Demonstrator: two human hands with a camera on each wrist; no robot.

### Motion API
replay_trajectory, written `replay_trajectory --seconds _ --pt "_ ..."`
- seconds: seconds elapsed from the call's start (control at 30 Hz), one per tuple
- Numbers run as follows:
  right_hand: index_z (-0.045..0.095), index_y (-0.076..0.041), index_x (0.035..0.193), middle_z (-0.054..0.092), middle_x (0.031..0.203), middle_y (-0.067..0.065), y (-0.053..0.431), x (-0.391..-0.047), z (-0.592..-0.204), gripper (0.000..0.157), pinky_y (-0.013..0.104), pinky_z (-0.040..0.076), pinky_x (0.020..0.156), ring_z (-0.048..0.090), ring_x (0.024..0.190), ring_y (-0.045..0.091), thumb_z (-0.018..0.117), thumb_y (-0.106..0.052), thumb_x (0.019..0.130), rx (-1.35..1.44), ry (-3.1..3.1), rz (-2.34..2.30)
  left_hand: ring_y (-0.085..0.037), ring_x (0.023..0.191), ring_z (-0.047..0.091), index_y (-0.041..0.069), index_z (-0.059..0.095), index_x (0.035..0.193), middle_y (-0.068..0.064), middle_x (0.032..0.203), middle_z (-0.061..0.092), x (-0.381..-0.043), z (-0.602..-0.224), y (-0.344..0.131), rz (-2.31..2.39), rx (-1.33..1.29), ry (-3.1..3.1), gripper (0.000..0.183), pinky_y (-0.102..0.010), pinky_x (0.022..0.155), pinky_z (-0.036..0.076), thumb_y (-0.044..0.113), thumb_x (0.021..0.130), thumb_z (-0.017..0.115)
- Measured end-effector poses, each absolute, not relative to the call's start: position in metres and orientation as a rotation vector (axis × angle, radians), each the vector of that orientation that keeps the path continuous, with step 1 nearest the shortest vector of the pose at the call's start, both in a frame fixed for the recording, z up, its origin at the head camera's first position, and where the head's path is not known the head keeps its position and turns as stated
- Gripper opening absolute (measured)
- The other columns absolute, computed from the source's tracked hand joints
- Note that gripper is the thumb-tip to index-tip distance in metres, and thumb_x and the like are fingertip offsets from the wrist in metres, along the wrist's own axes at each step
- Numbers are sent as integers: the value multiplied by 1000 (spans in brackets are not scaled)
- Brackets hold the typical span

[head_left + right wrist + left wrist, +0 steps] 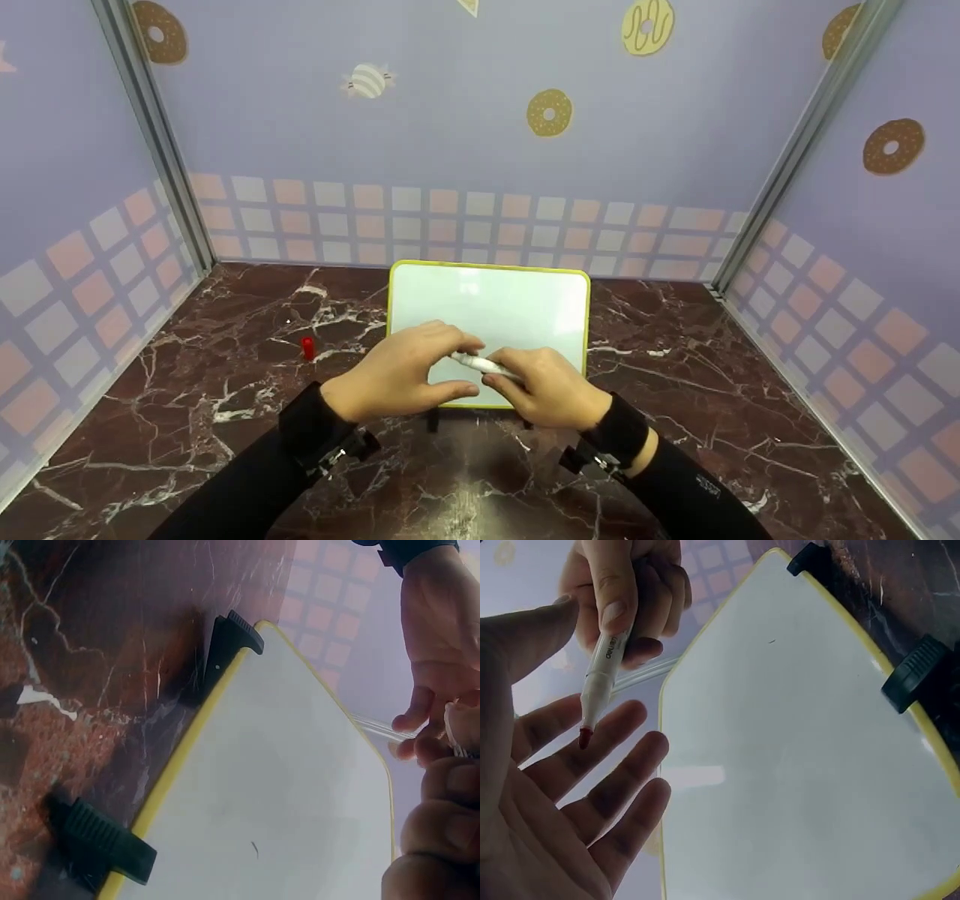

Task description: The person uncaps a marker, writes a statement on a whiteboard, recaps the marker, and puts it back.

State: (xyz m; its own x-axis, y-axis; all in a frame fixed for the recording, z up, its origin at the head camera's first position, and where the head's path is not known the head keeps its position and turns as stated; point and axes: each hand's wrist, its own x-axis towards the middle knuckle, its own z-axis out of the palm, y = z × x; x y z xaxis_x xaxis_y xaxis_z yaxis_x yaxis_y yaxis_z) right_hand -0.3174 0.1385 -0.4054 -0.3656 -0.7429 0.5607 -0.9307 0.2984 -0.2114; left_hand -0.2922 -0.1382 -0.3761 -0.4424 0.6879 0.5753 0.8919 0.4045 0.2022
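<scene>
A white marker (480,364) with a bare red tip is gripped in my right hand (551,386); the left wrist view shows the thumb pressed along the marker's barrel (606,664). My left hand (405,371) has its fingers spread and relaxed, close around the marker's tip end, holding nothing. Whether a fingertip touches the marker, I cannot tell. Behind both hands stands a whiteboard (491,300) with a yellow frame, leaning back, its lower middle partly hidden by them. A small dark mark (255,848) shows on its surface. The red marker cap (308,348) stands on the table to the left.
Black clip feet (105,844) hold the board's lower edge on the dark red marbled table (247,442). Purple patterned panels (450,135) wall in the back and both sides, with metal posts (161,142) at the corners.
</scene>
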Motion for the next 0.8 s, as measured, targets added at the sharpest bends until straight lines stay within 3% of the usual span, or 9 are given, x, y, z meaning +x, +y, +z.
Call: replay_trajectory --seconds 0.43,0.8 --pt "74 -7 114 65 77 -5 138 -318 -408 11 17 41 54 45 58 -2 74 -17 110 1542 -2214 694 -18 96 71 11 80 118 0 110 79 -296 -384 -140 -636 -1373 -2197 17 -36 81 59 17 103 85" --pt "76 -10 119 68 83 -5 142 -317 -401 15 20 43 57 47 61 -2 75 -23 111 1516 -2283 747 -21 91 70 12 81 112 1 105 78 -295 -384 -141 -627 -1330 -2203 14 -36 79 59 16 101 87"
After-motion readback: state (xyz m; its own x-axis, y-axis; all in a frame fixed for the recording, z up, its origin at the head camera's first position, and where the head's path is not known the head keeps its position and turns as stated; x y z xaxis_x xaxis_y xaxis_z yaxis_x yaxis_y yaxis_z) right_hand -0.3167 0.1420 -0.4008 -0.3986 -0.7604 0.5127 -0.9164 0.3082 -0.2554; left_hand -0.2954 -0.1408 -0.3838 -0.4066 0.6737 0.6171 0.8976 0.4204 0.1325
